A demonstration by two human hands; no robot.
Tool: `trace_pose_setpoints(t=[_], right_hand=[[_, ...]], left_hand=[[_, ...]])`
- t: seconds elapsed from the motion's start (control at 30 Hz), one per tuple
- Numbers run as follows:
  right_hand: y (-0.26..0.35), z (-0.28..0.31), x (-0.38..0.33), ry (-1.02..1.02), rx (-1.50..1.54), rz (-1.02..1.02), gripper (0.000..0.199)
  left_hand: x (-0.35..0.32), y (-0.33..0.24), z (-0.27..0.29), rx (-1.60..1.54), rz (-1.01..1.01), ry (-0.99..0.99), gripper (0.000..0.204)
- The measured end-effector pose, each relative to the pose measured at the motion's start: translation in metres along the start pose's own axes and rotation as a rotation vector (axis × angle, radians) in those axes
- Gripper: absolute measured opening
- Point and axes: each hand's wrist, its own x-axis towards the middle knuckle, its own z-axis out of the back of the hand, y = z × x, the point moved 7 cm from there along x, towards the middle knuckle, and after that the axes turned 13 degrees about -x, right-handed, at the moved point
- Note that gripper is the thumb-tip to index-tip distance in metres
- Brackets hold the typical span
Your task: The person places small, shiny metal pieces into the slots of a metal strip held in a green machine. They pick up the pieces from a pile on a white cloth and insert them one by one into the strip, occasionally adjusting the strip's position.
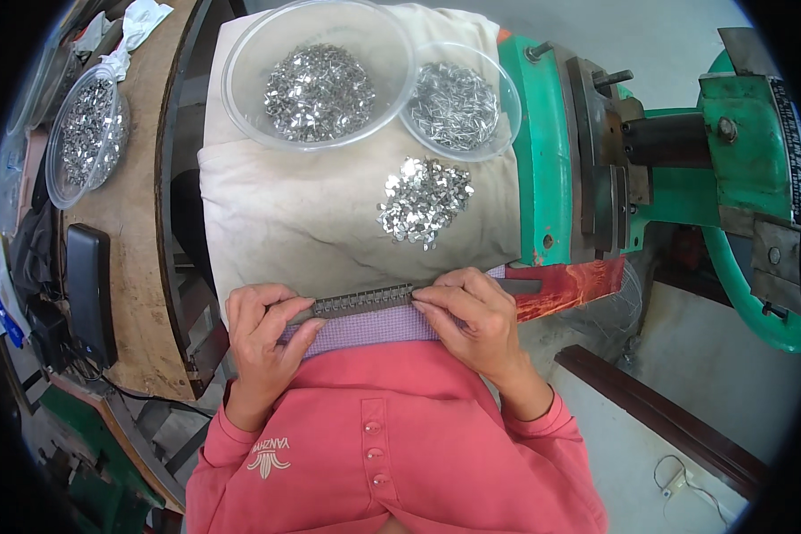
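From the head view, the left hand (262,334) and right hand (472,316) each pinched one end of a dark metal strip (362,301), fingers curled closed around it, just above a lilac cloth (365,325) at the person's chest. The strip lay level along the near edge of a cream cloth (276,214). Farther up that cloth sat a loose pile of metal clips (423,200), and beyond it a large bowl (316,76) and a small bowl (458,102), both holding clips. A green machine (676,160) stood to the right.
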Motion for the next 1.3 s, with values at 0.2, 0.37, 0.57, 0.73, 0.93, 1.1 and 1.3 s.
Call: trace_pose_setpoints(t=[0.2, 0.37, 0.57, 0.73, 0.93, 1.1, 1.3], right_hand=[[0.006, 0.001, 0.006, -0.013, -0.079, 0.046, 0.014], [0.012, 0.003, 0.010, 0.001, -0.149, 0.075, 0.015], [-0.006, 0.018, -0.011, -0.129, -0.055, -0.071, 0.020], [-0.048, 0.031, -0.059, -0.286, -0.153, -0.338, 0.024], [-0.080, 0.036, -0.082, -0.214, -0.343, -0.401, 0.038], [-0.092, 0.049, -0.080, -0.153, -0.288, -0.341, 0.037], [-0.097, 0.051, -0.093, -0.152, -0.167, -0.443, 0.033]], left_hand=[[0.001, -0.001, 0.000, 0.003, -0.012, 0.004, 0.034], [0.000, 0.001, 0.000, 0.001, -0.013, 0.007, 0.035], [0.001, -0.001, -0.001, 0.010, -0.007, 0.011, 0.036], [0.002, -0.002, -0.001, 0.023, 0.001, 0.006, 0.036], [0.004, -0.004, -0.002, 0.044, 0.005, 0.020, 0.036], [0.001, -0.003, -0.002, 0.062, 0.005, 0.008, 0.034], [0.003, -0.006, -0.002, 0.053, -0.002, -0.005, 0.033]])
